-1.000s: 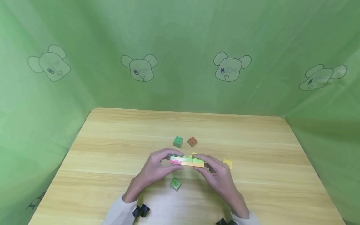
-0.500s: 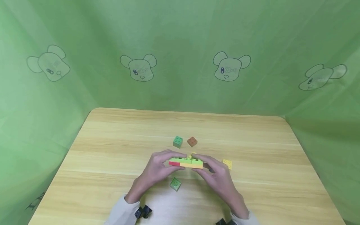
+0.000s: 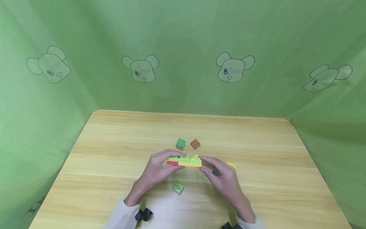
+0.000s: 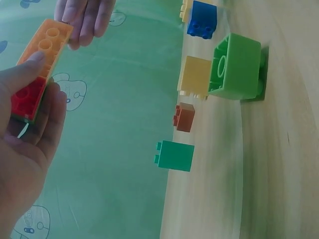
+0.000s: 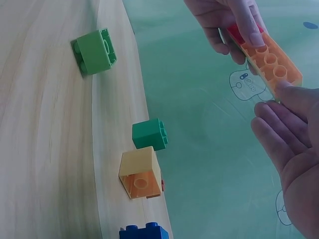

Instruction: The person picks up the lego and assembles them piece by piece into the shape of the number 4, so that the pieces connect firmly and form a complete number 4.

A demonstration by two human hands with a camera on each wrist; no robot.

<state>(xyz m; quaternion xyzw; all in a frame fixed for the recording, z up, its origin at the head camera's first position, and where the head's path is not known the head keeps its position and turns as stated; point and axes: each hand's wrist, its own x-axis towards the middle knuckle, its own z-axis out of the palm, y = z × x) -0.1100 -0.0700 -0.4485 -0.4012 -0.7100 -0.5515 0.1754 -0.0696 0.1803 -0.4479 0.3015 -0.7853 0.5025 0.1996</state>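
Note:
In the head view, the left hand [image 3: 155,167] pinches a flat row of joined bricks [image 3: 188,164], light green above, red and orange below, between thumb and fingers. At its right end are the fingertips of the right hand [image 3: 226,178], thumb and fingers apart. From the left wrist, the left thumb presses the underside of the joined bricks [image 4: 56,37], and the right hand [image 4: 89,22] is beyond the orange end. In the right wrist view, the right thumb tip overlaps the orange brick's corner [image 5: 291,74]; whether it touches is unclear. The other right fingers extend below.
Behind the hands lie a dark green brick [image 3: 180,144] and a brown brick [image 3: 195,144]. A green brick [image 3: 178,187] sits nearer. A yellow brick [image 3: 231,164] is at the right, with a blue brick [image 3: 216,173] partly behind the right hand.
The joined bricks have shifted left and slightly away with the left hand. The right hand has stayed almost in place, its fingertips now at the bricks' end instead of over them.

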